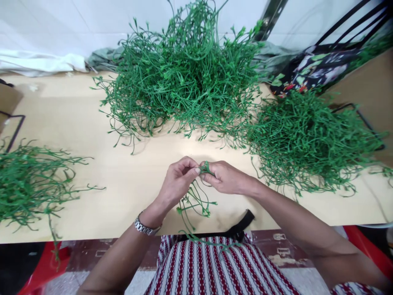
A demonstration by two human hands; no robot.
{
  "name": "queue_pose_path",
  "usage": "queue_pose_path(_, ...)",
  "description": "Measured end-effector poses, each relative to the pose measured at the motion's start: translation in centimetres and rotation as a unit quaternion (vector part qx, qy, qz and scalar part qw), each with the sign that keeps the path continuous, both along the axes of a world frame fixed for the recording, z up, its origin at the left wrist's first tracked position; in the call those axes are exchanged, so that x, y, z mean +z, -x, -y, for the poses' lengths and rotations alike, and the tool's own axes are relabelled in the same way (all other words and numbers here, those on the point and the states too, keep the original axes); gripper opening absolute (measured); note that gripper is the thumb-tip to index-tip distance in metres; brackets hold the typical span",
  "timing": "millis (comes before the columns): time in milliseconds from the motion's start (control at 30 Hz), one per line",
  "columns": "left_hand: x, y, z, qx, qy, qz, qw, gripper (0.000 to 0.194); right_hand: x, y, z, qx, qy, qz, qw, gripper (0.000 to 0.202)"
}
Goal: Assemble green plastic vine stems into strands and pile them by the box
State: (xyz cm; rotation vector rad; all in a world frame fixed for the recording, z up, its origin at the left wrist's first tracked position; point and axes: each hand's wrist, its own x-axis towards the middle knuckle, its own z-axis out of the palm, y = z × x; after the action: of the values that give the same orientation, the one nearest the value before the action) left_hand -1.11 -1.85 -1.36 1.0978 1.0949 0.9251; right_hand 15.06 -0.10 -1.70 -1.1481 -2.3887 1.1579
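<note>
My left hand (179,180), with a metal watch at the wrist, pinches one end of a small green plastic stem bunch (196,200) near the front middle of the table. My right hand (222,176) is closed round the same bunch, close beside the left fingertips. Thin stems with small bud-like tips hang below the hands toward the table's front edge. A large heap of green stems (190,78) lies beyond the hands, and a second heap (310,139) is at the right. A third pile (27,184) sits at the far left.
The pale table (123,205) runs across the view. A cardboard box (368,98) stands at the right beside a floral cloth bag (319,73). A black strap (242,223) lies at the front edge. White cloth (39,63) lies along the wall.
</note>
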Motion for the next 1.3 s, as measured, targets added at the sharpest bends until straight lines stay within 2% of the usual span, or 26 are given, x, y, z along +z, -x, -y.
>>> queue_pose_path(100,-0.2,-0.4,-0.2,0.022,0.001,0.011,1.000,0.011,-0.5,0.1,0.1,-0.024,0.015,-0.024,0.999,0.018)
queue_pose_path(233,-0.3,-0.7,-0.3,0.014,0.012,0.020,1.000,0.013,-0.6,0.0,0.2,-0.039,0.028,-0.044,0.998,0.013)
queue_pose_path(333,-0.7,-1.0,-0.4,0.040,-0.035,-0.002,0.999,0.011,-0.7,0.0,0.3,-0.044,0.071,-0.072,0.994,0.008)
queue_pose_path(433,-1.0,-1.4,-0.4,0.062,-0.088,-0.017,0.994,0.008,-1.4,0.2,0.2,-0.089,0.119,-0.127,0.981,0.015)
queue_pose_path(567,-0.7,-1.6,-0.4,0.043,-0.067,-0.001,0.997,0.010,-1.9,0.1,-0.1,-0.099,0.104,-0.177,0.974,0.024)
queue_pose_path(633,-0.5,-1.4,-0.4,0.024,-0.033,0.007,0.999,0.011,-1.7,-0.1,-0.3,-0.075,0.032,-0.151,0.985,0.022)
queue_pose_path(700,-0.5,-1.1,-0.4,0.010,-0.002,0.008,1.000,0.012,-1.4,-0.4,-0.4,-0.058,-0.090,-0.097,0.990,0.017)
queue_pose_path(767,-0.5,-1.0,-0.4,0.003,0.014,-0.002,1.000,0.013,-1.4,-0.5,-0.5,-0.041,-0.196,-0.040,0.979,0.009)
queue_pose_path(833,-0.5,-1.0,-0.3,-0.008,0.011,-0.019,1.000,0.014,-1.7,-0.5,-0.6,-0.030,-0.243,0.002,0.969,0.008)
queue_pose_path(933,-0.2,-1.2,-0.3,-0.024,-0.015,-0.053,0.998,0.014,-2.0,-0.4,-0.5,-0.036,-0.248,0.061,0.966,0.014)
queue_pose_path(1067,0.3,-1.8,-0.3,-0.044,-0.065,-0.116,0.990,0.017,-1.7,-0.2,-0.7,-0.079,-0.231,0.169,0.955,0.019)
queue_pose_path(1200,0.0,-2.8,0.0,-0.080,-0.090,-0.136,0.983,0.024,-1.2,-0.3,-1.5,-0.120,-0.213,0.221,0.944,0.019)
queue_pose_path(1300,-0.4,-3.8,0.1,-0.052,-0.077,-0.136,0.986,0.024,-1.0,-0.7,-2.4,-0.140,-0.210,0.236,0.939,0.022)
